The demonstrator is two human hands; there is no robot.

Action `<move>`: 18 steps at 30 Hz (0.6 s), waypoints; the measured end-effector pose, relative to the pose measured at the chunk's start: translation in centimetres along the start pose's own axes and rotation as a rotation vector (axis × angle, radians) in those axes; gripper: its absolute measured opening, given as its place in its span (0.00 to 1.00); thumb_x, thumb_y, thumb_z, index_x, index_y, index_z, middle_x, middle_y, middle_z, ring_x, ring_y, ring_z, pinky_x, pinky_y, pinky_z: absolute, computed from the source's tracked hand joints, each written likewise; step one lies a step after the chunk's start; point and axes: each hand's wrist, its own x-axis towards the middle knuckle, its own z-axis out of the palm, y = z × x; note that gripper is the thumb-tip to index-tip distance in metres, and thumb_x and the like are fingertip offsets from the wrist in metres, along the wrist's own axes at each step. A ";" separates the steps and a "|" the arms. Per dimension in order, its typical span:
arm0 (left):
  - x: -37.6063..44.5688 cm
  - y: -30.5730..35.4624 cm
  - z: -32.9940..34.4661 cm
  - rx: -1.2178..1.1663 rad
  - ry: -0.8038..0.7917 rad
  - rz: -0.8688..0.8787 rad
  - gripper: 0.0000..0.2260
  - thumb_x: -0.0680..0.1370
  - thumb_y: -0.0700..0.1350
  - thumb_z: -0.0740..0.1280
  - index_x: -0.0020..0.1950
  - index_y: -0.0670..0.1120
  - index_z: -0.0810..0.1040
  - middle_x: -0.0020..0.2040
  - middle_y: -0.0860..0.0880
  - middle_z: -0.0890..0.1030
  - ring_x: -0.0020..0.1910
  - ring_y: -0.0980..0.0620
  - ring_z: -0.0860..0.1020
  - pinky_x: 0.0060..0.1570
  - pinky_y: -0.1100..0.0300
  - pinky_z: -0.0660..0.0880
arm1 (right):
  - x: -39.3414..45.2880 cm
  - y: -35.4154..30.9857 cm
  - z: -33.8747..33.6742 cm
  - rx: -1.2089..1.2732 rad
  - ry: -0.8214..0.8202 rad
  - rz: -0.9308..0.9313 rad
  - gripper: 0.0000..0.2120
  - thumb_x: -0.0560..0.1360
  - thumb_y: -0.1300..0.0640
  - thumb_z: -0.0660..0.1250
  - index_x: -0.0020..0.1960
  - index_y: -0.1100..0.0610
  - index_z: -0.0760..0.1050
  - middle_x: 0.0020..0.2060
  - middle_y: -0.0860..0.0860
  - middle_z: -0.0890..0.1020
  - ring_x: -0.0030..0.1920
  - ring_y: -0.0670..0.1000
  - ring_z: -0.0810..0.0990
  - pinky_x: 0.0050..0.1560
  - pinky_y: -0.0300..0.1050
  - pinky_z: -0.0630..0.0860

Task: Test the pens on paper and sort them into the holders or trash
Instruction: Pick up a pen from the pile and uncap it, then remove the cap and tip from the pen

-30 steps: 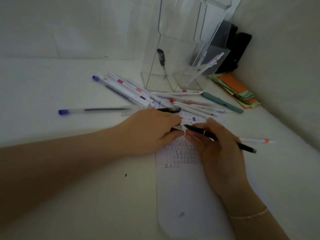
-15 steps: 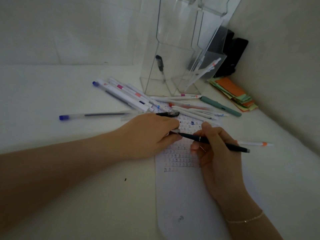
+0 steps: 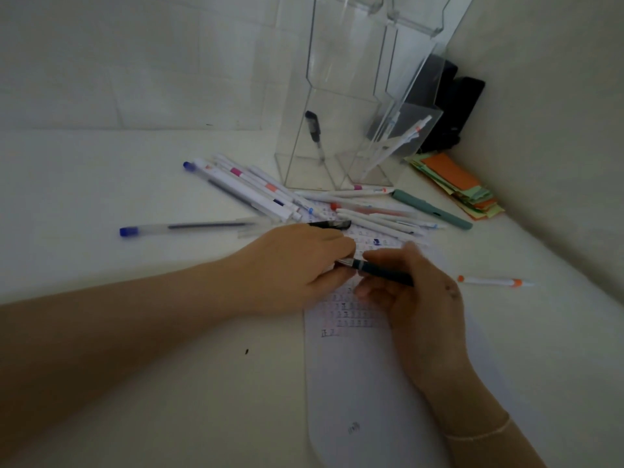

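- Nearest: a white sheet of paper (image 3: 354,393) lies on the white table (image 3: 169,383). One small scribble sits near its close end; rows of small pen marks fill the far half. None of the marks can be read as words.
- The right hand (image 3: 418,298) rests on the paper, fingers closed around a dark pen (image 3: 381,272). The pen lies nearly level, its metal tip pointing left, just above the marked rows.
- The left hand (image 3: 297,268) lies curled on the paper's left edge, fingertips meeting the pen's tip. A black cap-like piece (image 3: 332,224) shows at its far side; whether the hand grips it cannot be told.
- A thin bracelet (image 3: 479,434) circles the right wrist.
- To the right, apart from the rest, lies a white pen with orange ends (image 3: 489,282).
- To the left lies a clear pen with a blue cap (image 3: 182,228).
- Beyond the hands, a loose pile of mostly white pens (image 3: 266,194) spreads over the paper's far end; a grey-green pen (image 3: 432,210) lies at its right. No brand printing is legible.
- Farther back stand clear acrylic holders (image 3: 337,136): the left compartment has one black pen (image 3: 313,128) leaning; the right holds white pens (image 3: 398,143).
- Far right, against the wall, is a stack of orange and green paper slips (image 3: 456,184), with a black object (image 3: 452,113) behind the holders.
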 end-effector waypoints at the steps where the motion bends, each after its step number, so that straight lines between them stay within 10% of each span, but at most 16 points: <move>1: 0.0 0.0 -0.1 0.001 0.010 -0.008 0.07 0.77 0.51 0.55 0.40 0.52 0.66 0.36 0.59 0.65 0.33 0.59 0.62 0.32 0.65 0.58 | -0.1 0.1 0.3 -0.143 0.003 -0.070 0.18 0.80 0.57 0.58 0.37 0.61 0.80 0.32 0.57 0.81 0.30 0.54 0.78 0.35 0.44 0.76; 8: 0.1 0.2 -0.2 -0.116 0.023 -0.027 0.09 0.74 0.49 0.55 0.41 0.46 0.70 0.36 0.57 0.68 0.34 0.58 0.64 0.32 0.64 0.61 | 0.3 -0.3 1.8 -0.274 -0.081 -0.193 0.15 0.81 0.64 0.54 0.38 0.64 0.71 0.22 0.57 0.73 0.23 0.50 0.71 0.26 0.41 0.69; 18: 6.7 7.5 0.9 -0.193 0.167 -0.101 0.05 0.77 0.46 0.61 0.49 0.45 0.73 0.39 0.51 0.76 0.37 0.50 0.76 0.37 0.56 0.72 | -3.2 -7.7 -7.2 -0.183 0.049 -0.250 0.04 0.73 0.64 0.69 0.43 0.58 0.82 0.34 0.54 0.85 0.36 0.54 0.84 0.44 0.47 0.82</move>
